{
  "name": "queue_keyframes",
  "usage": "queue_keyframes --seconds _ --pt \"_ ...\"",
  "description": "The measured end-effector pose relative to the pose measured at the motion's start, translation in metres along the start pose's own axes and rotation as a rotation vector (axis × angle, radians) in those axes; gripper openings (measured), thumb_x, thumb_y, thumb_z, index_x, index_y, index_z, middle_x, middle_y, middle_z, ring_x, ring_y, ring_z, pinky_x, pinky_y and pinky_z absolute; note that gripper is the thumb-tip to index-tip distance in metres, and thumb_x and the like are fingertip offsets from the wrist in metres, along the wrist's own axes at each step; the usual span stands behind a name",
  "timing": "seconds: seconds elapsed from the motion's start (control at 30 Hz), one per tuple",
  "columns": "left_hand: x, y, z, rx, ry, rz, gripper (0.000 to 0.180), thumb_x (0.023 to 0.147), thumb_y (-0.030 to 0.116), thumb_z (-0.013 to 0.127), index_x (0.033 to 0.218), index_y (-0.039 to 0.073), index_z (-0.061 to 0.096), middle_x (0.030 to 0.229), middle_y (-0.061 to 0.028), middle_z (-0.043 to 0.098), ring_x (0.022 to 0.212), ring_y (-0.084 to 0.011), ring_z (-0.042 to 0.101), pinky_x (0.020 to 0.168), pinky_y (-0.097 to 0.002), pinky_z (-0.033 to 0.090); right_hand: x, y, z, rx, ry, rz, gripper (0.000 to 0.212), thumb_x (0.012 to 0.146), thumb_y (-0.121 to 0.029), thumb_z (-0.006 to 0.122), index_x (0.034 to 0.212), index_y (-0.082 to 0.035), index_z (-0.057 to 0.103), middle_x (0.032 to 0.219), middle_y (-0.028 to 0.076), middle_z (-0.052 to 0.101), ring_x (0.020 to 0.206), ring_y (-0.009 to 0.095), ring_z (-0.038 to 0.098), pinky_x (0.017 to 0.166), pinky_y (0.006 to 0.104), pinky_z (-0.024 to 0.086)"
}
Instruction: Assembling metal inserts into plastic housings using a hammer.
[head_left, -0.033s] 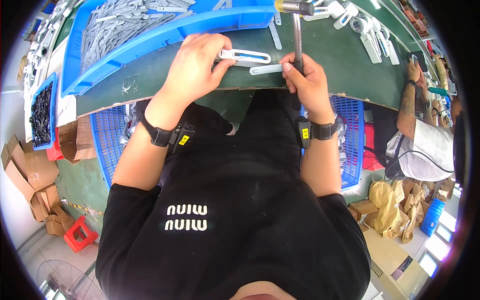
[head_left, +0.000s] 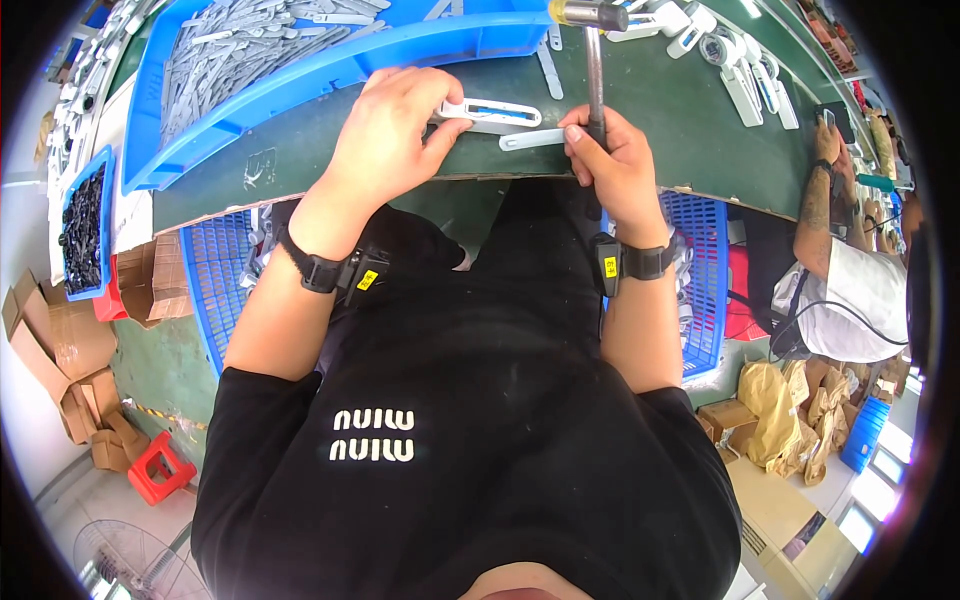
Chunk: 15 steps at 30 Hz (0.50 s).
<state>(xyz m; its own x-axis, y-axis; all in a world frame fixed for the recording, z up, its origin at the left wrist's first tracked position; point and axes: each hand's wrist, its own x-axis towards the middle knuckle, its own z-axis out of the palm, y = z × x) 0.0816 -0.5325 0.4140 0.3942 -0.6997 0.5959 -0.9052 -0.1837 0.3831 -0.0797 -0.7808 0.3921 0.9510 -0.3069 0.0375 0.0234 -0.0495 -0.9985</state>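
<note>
My left hand [head_left: 390,130] pinches one end of a long white plastic housing [head_left: 520,116] with a slot along its top and something blue inside. The housing is over the green table, near its front edge. Between the thumb and fingers of my right hand [head_left: 618,160] is a flat light-grey plastic strip [head_left: 530,140] with a small hole near its end. Its free end lies just below the housing; whether they touch I cannot tell. The same hand also grips a hammer [head_left: 596,75], its shaft upright and its head at the top of the view.
A big blue tray [head_left: 330,70] of grey strips stands at the back left, beside a small blue bin [head_left: 108,225] of black parts. White assemblies [head_left: 740,75] lie at the back right. Blue baskets [head_left: 205,290] flank my legs. Another person [head_left: 840,290] works at the right.
</note>
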Motion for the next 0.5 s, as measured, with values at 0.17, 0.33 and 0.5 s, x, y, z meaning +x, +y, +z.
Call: queue_keyframes --seconds 0.17,0.33,0.5 --pt "0.010 0.003 -0.009 -0.058 -0.095 -0.042 0.013 0.088 0.006 0.079 0.098 0.004 0.071 0.093 -0.0116 0.074 0.089 -0.0360 0.072 0.086 -0.0447 0.056 0.003 -0.001 0.008 0.026 0.034 -0.075 0.012 0.111 -0.013 0.066 0.113 -0.001 0.071 0.080 -0.003 0.063 0.063 0.004 0.054 0.056 0.0240 0.045" --pt "0.022 0.009 -0.013 -0.038 -0.203 -0.087 0.008 0.090 0.005 0.073 0.097 0.003 0.073 0.091 -0.0133 0.072 0.085 -0.0356 0.071 0.078 -0.0424 0.056 0.005 -0.008 -0.004 0.026 -0.062 0.036 0.010 0.111 -0.009 0.063 0.113 -0.002 0.069 0.079 -0.002 0.063 0.064 0.005 0.055 0.056 0.0234 0.045" --pt "0.029 0.007 -0.011 -0.008 -0.266 -0.125 0.011 0.092 0.006 0.072 0.102 0.005 0.075 0.090 -0.0129 0.071 0.082 -0.0333 0.070 0.074 -0.0416 0.055 0.006 -0.008 0.006 0.095 -0.002 0.039 0.009 0.109 -0.006 0.062 0.115 -0.002 0.068 0.079 -0.004 0.062 0.065 0.004 0.054 0.056 0.0225 0.044"
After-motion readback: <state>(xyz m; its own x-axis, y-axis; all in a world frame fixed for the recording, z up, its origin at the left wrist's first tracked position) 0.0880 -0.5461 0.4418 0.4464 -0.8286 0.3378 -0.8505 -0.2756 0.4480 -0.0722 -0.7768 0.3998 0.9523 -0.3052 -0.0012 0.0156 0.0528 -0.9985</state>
